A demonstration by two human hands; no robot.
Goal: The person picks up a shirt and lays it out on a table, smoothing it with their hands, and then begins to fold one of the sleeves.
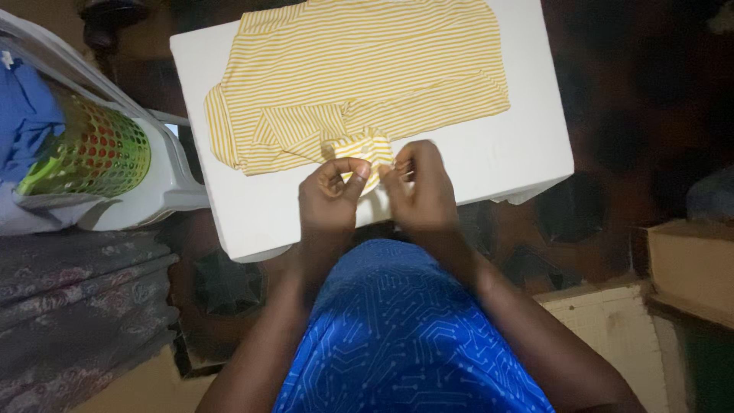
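Both hands, the left hand (pixel 330 190) and right hand (pixel 417 183), pinched the striped shirt (pixel 359 76) at its near edge on the white table (pixel 497 157). A green mesh basket (pixel 92 153) stood well apart, left of the table.

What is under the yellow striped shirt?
The yellow striped shirt lies on a white table, whose bare top shows around it. Both hands, left and right, pinch its near edge. Whatever lies directly beneath the cloth is covered.
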